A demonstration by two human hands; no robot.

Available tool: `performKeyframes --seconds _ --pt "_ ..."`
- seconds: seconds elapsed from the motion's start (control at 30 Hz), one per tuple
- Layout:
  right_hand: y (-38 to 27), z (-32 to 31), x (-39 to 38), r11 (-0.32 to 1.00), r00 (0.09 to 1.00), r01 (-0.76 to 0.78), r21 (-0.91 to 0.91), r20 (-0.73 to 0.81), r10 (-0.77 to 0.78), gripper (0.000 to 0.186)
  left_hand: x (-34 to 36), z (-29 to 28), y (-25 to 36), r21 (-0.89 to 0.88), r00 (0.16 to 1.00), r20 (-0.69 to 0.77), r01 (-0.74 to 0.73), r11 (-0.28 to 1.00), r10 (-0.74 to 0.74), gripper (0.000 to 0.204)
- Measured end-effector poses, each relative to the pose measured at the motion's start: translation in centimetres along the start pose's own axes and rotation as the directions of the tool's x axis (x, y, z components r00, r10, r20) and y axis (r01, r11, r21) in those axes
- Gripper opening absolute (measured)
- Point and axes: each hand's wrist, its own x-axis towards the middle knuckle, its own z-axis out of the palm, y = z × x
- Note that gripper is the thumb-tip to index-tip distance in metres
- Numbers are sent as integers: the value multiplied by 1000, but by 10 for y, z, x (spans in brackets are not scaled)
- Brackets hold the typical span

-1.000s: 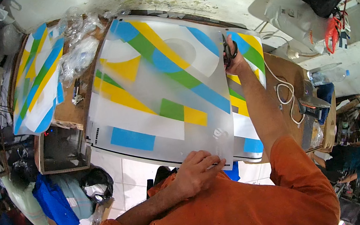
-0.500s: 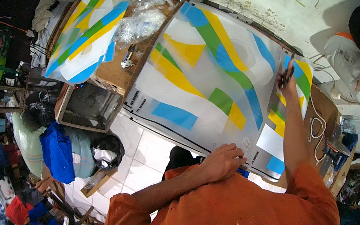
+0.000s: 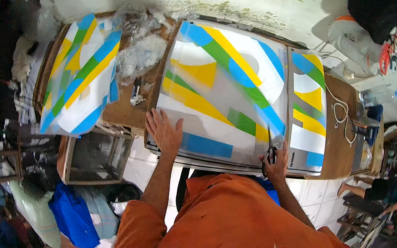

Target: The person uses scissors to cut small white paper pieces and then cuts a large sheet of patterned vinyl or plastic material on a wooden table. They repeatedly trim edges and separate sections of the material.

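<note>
My left hand (image 3: 165,133) lies open, fingers spread, on the left edge of a large printed plastic sheet (image 3: 233,83) patterned in blue, green, yellow and white. Black-handled scissors (image 3: 271,151) are gripped in my right hand (image 3: 278,163) at the sheet's near edge, blades pointing away from me. Just right of that hand lies a narrower strip (image 3: 312,127) in the same pattern, divided from the large sheet by a line running near to far. The sheets cover most of the brown table.
At the far left sit more patterned sheets (image 3: 81,80), with crumpled clear plastic (image 3: 139,56) beside them. A pale cable (image 3: 343,112) curls over the table's right end (image 3: 342,154). Another person (image 3: 391,192) is at the lower right. Blue cloth (image 3: 72,214) and sacks stand at left.
My right hand has brought the scissors from the sheet's far right side to its near edge. My left hand has moved left from the near edge and now lies flat.
</note>
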Motion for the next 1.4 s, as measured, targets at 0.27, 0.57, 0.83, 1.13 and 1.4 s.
performKeyframes --seconds 0.27,0.57,0.83,1.13,1.4 --pt "27 17 6 966 964 -191 175 -153 219 40 6 2 7 -225 983 -58 159 961 -176 50" --pt "55 30 0 930 925 -333 153 -138 354 38 33 10 -8 -281 905 314 377 882 -287 49" --pt "35 28 -6 872 872 -448 196 -121 475 40 20 4 2 -162 961 45 278 947 -274 43" --pt "30 23 -3 861 873 -428 275 -122 473 37 36 2 2 -273 949 223 281 920 -224 39" --pt "19 16 2 835 882 -446 322 4 471 32 60 28 -34 -438 980 136 189 879 -143 40"
